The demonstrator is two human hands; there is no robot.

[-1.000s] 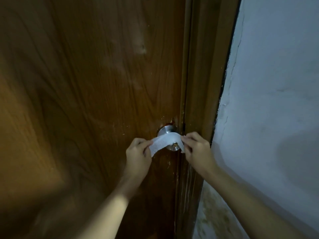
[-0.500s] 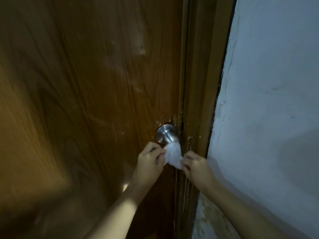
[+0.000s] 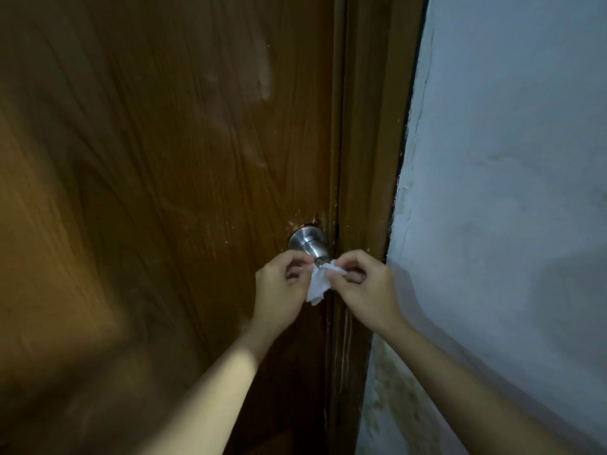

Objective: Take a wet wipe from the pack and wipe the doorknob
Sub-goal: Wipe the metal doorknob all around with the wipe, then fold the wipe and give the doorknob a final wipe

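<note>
Both hands meet just below the knob [image 3: 308, 243], which sits on the door [image 3: 164, 192] near its latch edge. The left hand [image 3: 282, 287] and the right hand [image 3: 363, 287] each pinch the wipe [image 3: 318, 282] with thumb and forefinger; its top touches the knob's front face, and the rest hangs crumpled toward 6 o'clock. The wipe looks limp and light, damp enough to cling and bunch (it keeps no shape of its own), so it probably works best pinched at opposite ends and stretched taut over the metal. The steel knob is likely slick and firmly fixed, so rubbing hard should not hurt it. The frame [image 3: 371, 159] stands at 3 o'clock.
</note>
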